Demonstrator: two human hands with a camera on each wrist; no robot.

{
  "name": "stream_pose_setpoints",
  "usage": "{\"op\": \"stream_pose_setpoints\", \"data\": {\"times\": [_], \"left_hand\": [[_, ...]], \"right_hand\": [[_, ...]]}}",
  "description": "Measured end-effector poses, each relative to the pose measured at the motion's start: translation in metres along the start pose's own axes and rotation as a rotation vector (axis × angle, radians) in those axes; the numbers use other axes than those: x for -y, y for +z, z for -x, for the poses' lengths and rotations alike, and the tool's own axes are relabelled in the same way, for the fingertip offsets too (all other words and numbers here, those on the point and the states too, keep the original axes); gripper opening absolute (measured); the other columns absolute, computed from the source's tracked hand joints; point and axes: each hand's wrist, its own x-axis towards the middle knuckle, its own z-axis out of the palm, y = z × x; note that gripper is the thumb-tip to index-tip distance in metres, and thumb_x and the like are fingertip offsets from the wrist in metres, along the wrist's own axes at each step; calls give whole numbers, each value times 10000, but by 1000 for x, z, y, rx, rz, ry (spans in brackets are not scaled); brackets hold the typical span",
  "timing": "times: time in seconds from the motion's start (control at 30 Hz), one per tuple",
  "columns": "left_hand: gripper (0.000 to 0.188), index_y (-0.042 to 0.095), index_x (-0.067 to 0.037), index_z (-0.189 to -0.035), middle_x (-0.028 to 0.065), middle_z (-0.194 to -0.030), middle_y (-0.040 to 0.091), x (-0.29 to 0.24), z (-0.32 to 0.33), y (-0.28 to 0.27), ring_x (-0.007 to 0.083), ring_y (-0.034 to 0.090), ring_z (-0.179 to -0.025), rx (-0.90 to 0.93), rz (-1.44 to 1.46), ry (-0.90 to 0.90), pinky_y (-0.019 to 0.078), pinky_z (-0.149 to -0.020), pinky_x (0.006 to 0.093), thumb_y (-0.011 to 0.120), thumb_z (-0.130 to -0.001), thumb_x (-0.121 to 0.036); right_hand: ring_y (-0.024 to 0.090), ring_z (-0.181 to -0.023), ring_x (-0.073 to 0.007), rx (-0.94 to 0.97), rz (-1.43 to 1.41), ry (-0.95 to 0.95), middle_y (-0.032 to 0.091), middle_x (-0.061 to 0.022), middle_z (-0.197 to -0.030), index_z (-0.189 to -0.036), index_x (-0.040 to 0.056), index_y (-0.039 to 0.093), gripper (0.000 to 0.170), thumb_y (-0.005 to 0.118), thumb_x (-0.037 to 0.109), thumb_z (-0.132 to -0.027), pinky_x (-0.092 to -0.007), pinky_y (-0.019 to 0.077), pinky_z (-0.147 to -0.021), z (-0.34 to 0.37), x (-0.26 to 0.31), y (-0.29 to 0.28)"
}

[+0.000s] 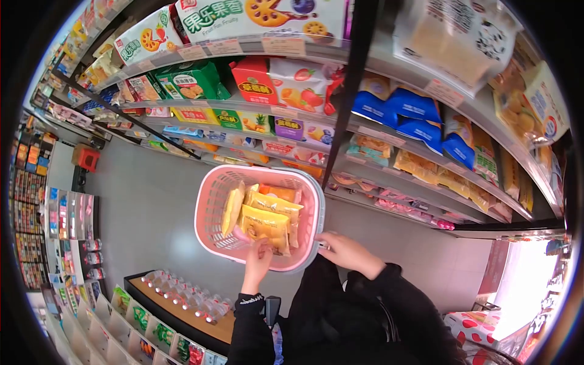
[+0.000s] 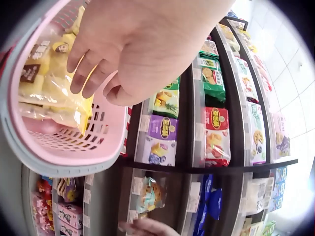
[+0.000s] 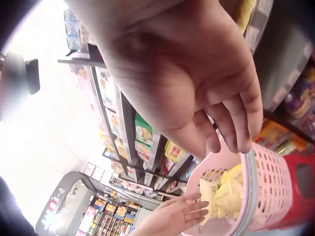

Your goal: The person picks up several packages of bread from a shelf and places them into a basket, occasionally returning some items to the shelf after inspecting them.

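Note:
A pink plastic basket [image 1: 210, 182] with a grey handle along its rim stands in front of the person. Inside lie several yellow snack packets [image 1: 267, 222] and an orange packet [image 1: 280, 193]. My left hand [image 1: 258, 258] hovers over the basket's near side, fingers loosely bent beside the packets; in the left wrist view the left hand [image 2: 133, 49] partly covers them. My right hand [image 1: 350, 252] is at the basket's right corner, fingertips close to the grey handle. In the right wrist view the right hand [image 3: 197, 83] has relaxed fingers with nothing gripped.
Shelves ahead carry boxed and bagged snacks, among them a red strawberry pack [image 1: 258, 79] and blue bags [image 1: 420, 131]. Bottles [image 1: 188, 295] line a low counter at the lower left. Something red [image 3: 302, 182] shows beneath the basket. Grey floor [image 1: 146, 207] extends left.

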Motion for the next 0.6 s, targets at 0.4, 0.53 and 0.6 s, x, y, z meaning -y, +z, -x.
{"op": "stream_pose_setpoints", "data": {"times": [0.4,0.53,0.6], "left_hand": [[265,446,37,-1039,118,-887,547,27,16,-44,143,545,-769,-35,260,-195,435,-685,228,429,-778,-2],[256,447,37,-1038,120,-894,547,31,16,-48,147,548,-776,-30,252,-219,438,-694,232,425,-787,-10],[246,453,36,-1032,117,-879,552,37,12,-50,144,552,-757,-63,318,-216,438,-697,231,427,-794,-20]], "right_hand": [[524,-807,-339,32,155,336,537,-202,-835,-847,-26,506,200,520,123,-715,-395,413,-682,-143,-64,110],[523,-808,-333,1,135,196,536,-195,-838,-833,-4,512,163,512,122,-731,-385,409,-682,-136,-61,113],[524,-800,-327,74,85,181,533,-188,-826,-832,3,502,154,509,125,-738,-381,405,-677,-130,-48,104]]}}
